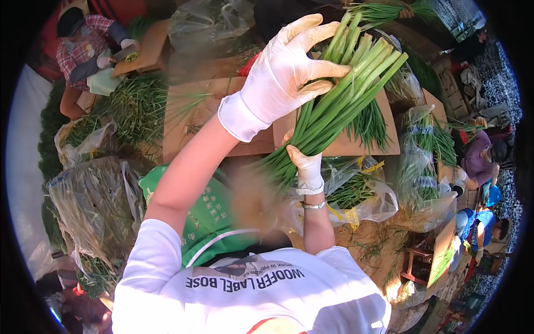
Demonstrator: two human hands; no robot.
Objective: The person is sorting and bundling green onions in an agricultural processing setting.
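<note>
With its gloved fingers spread and bent, the left hand point(292, 69) is partly open at the upper centre of the frame—a fingertip touching the pale-ended bunch of green stalks point(347, 89), which slants from upper right of centre down toward the middle. Lower on the bunch, the right hand point(303, 161) is closed around it—just beside a clear plastic bag point(384, 197) of greens.

White short-sleeved shirt point(239, 295), chest: I read "WOOFER LABEL BOSE" in lg. dark caps, upside down in my cam view; "WORK IN PROGRESS", smaller, next to it.
Green apron w/ white trim point(203, 222): pale vert. Chinese chars., too sm./blurred for me to read.
</note>
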